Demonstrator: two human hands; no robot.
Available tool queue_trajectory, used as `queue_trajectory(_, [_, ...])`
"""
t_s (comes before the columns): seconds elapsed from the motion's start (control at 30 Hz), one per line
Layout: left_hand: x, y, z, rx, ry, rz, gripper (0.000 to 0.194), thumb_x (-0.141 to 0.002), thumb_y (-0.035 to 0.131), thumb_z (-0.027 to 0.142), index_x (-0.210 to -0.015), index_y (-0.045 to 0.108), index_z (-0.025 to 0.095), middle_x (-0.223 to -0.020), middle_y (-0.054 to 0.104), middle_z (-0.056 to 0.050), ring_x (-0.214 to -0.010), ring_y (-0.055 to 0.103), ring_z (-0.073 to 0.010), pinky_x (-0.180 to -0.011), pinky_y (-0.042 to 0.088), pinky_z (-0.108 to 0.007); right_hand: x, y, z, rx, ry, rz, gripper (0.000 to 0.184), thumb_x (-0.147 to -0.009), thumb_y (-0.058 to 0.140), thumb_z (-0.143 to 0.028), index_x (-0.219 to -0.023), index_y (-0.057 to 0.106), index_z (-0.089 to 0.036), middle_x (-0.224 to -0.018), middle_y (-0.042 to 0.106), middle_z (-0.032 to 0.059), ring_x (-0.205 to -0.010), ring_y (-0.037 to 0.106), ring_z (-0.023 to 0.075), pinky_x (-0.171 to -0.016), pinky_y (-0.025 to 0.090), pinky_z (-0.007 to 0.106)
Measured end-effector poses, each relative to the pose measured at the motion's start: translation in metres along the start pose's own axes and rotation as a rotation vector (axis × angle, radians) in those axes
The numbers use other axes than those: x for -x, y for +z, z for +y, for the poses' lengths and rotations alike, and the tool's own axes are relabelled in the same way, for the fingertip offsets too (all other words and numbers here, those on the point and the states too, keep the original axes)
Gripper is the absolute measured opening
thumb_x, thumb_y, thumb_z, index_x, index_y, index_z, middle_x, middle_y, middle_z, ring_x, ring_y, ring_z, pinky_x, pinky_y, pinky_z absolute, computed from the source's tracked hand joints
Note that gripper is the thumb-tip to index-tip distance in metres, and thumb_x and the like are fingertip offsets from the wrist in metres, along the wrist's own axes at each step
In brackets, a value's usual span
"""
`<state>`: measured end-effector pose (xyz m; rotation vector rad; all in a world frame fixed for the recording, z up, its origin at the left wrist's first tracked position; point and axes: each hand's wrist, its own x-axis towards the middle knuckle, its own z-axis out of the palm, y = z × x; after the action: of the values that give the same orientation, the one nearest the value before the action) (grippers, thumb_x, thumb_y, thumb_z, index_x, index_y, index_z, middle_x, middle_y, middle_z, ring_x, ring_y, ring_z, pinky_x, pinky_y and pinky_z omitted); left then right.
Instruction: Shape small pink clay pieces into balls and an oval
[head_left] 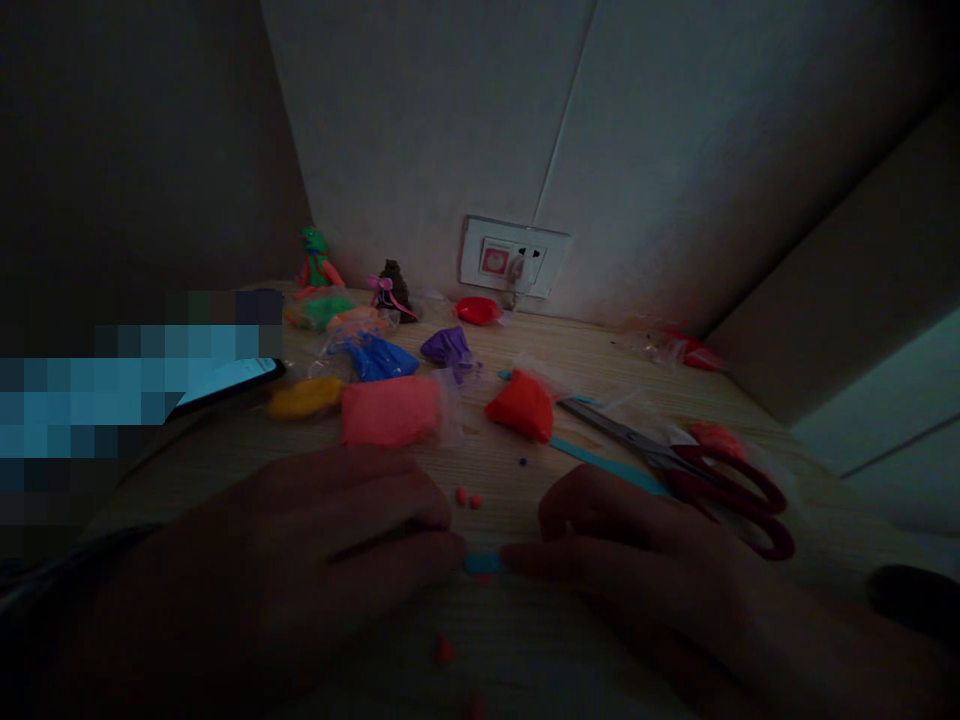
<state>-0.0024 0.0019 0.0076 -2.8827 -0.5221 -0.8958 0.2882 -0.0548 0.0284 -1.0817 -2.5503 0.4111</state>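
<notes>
So the little blue strip [482, 562] sits at the near middle of the counter [592, 350], left hand [337, 555] fingertips touching its left end, right hand [652, 550] at its right. Can't tell if either is pinching or just pressing (it's super dim). Uneven pressure could probably squash or tear it, and a stray knuckle might flatten the pink dots [475, 501] just beyond. Moving far is tight: pink packet [390, 410], orange packet [521, 405], and open scissors [660, 456] past the right hand. Near side's roomier, red crumb [445, 648] aside.
</notes>
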Motion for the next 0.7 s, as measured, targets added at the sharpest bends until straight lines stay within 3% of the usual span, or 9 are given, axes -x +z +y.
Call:
queue_trajectory(0.13, [0.002, -0.002, 0.001, -0.078, 0.067, -0.033, 0.046, -0.124, 0.021, 0.024, -0.121, 0.066, 0.028, -0.106, 0.081, 0.001, -0.094, 0.076, -0.0193, -0.088, 0.063, -0.029, 0.000, 0.004, -0.005, -0.007, 0.054, 0.026, 0.023, -0.103, 0.071, -0.016, -0.121, 0.080, -0.029, -0.112, 0.078, 0.0015, -0.083, 0.075, 0.0147, -0.068, 0.057, 0.023])
queue_trajectory(0.37, [0.010, 0.000, 0.004, -0.055, 0.007, -0.010, 0.042, -0.126, 0.028, 0.029, -0.122, 0.069, 0.031, -0.111, 0.082, 0.005, -0.102, 0.077, -0.0179, -0.103, 0.060, -0.026, -0.005, -0.004, -0.007, -0.030, 0.058, -0.010, 0.022, -0.108, 0.063, -0.013, -0.110, 0.079, -0.027, -0.107, 0.077, 0.0002, -0.078, 0.073, 0.0125, -0.062, 0.054, 0.022])
queue_trajectory(0.5, [0.010, -0.001, 0.003, -0.043, 0.025, -0.023, 0.040, -0.123, 0.031, 0.024, -0.122, 0.071, 0.030, -0.111, 0.082, 0.003, -0.099, 0.077, -0.0190, -0.097, 0.062, -0.026, -0.004, -0.001, -0.009, -0.021, 0.087, 0.023, 0.027, -0.109, 0.060, -0.007, -0.109, 0.078, -0.028, -0.103, 0.074, -0.0015, -0.072, 0.069, 0.0108, -0.060, 0.051, 0.021])
queue_trajectory(0.7, [0.009, 0.001, 0.006, -0.055, -0.029, 0.001, 0.041, -0.123, 0.028, 0.020, -0.124, 0.068, 0.032, -0.115, 0.081, 0.008, -0.103, 0.077, -0.0152, -0.105, 0.059, -0.021, -0.001, 0.003, -0.009, 0.010, 0.089, 0.029, 0.035, -0.110, 0.053, -0.002, -0.108, 0.076, -0.028, -0.092, 0.069, -0.0031, -0.068, 0.067, 0.0106, -0.062, 0.052, 0.021])
